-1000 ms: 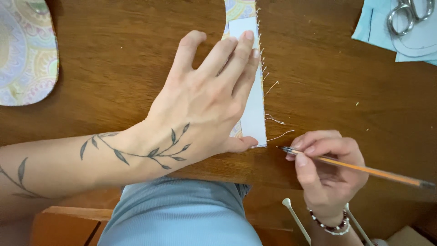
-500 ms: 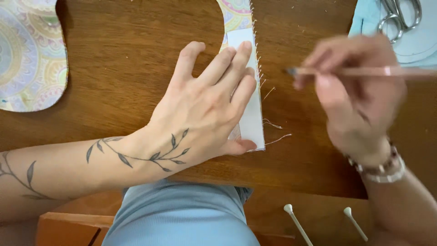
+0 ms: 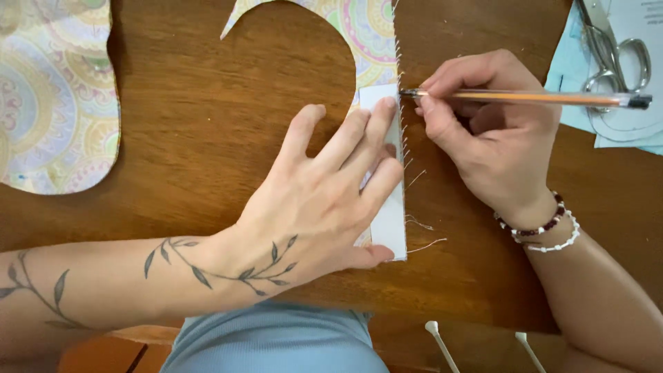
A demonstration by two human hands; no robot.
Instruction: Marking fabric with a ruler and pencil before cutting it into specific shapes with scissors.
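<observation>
1. A dark brown wooden table [image 3: 207,124] fills the view from the head camera, its near edge running along the bottom, where a light blue garment [image 3: 276,342] on the person's lap shows.
2. Nearest, beyond the table's edge at the lower right, two thin white sticks [image 3: 442,345] with rounded ends poke into view.
3. The left hand [image 3: 324,207] lies flat and open, palm down, fingers spread a little and pressing on a narrow white strip [image 3: 390,221] that looks like stiff paper or card; a leafy vine tattoo winds along the forearm.
4. The strip runs away from the person, its right edge lined up just inside the frayed straight edge of a piece of patterned fabric [image 3: 366,48], pastel with round motifs, which lies under it and curves off to the upper left.
5. Loose threads stick out from that frayed edge just beside the strip.
6. The right hand [image 3: 490,131], beaded bracelets at its wrist, is closed around an orange pencil [image 3: 525,98] in a writing grip; the tip touches the far right corner of the strip, at the fabric's edge.
7. At far left lies a second patterned fabric piece [image 3: 55,103], well apart from the hands.
8. At the far right corner, metal scissors [image 3: 608,52] rest on pale blue and white paper sheets [image 3: 573,76].
</observation>
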